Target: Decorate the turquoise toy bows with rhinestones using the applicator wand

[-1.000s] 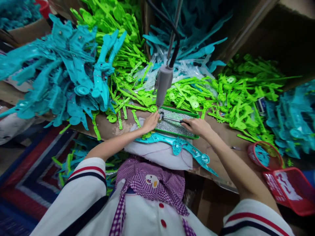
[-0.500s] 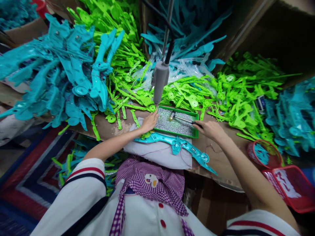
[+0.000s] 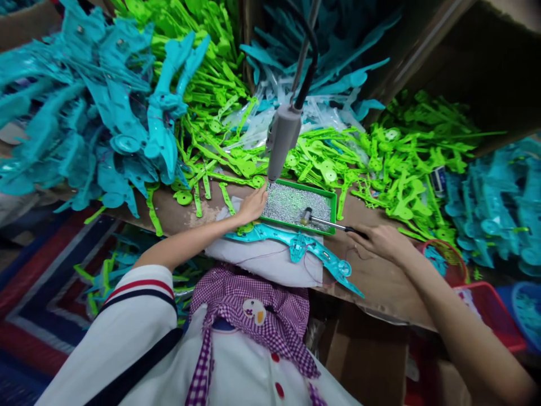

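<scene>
Right of centre frame, the right hand (image 3: pixel 382 241) wraps a hammer-like tool (image 3: pixel 332 224) by its handle, the long shaft apparently lending reach into the green tray (image 3: pixel 333 206), whose walls pen small metal pieces (image 3: pixel 291 200); the left hand (image 3: pixel 253 204) half-curls by its left end, grip unclear.

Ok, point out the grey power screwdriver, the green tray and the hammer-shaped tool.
Grey power screwdriver (image 3: pixel 282 142): head view, middle of its body.
Green tray (image 3: pixel 333 210): head view, its right-hand wall.
Hammer-shaped tool (image 3: pixel 335 225): head view, its metal shaft.
</scene>
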